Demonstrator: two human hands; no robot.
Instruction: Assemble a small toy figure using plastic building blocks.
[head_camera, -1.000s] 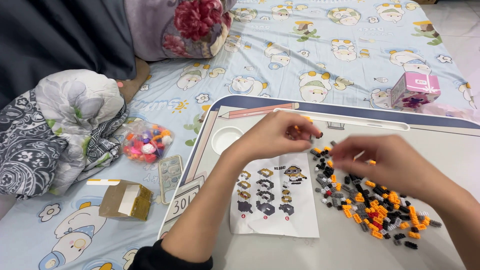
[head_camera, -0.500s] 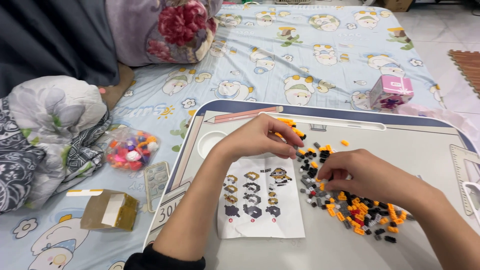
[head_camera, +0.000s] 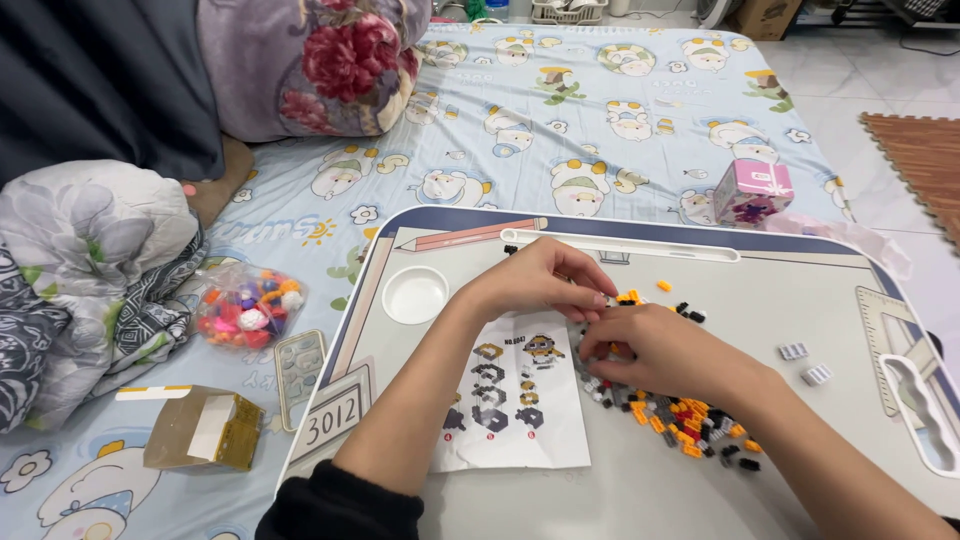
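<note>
Here, the left hand (head_camera: 540, 280) pinches a tiny brick at the one brick pile (head_camera: 680, 415), beside the one instruction sheet (head_camera: 515, 400). The right hand (head_camera: 665, 355) rests on the pile, its grip hidden. Two grey bricks (head_camera: 805, 362) lie apart near the table's (head_camera: 600, 500) right edge.

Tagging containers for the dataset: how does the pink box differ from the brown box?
Pink box: small, cube-like, closed, standing upright beyond the tray. Brown box: larger, plain cardboard, lying on its side with a flap open, left of the tray. Both rest on the cartoon-print sheet, away from both hands.
</note>
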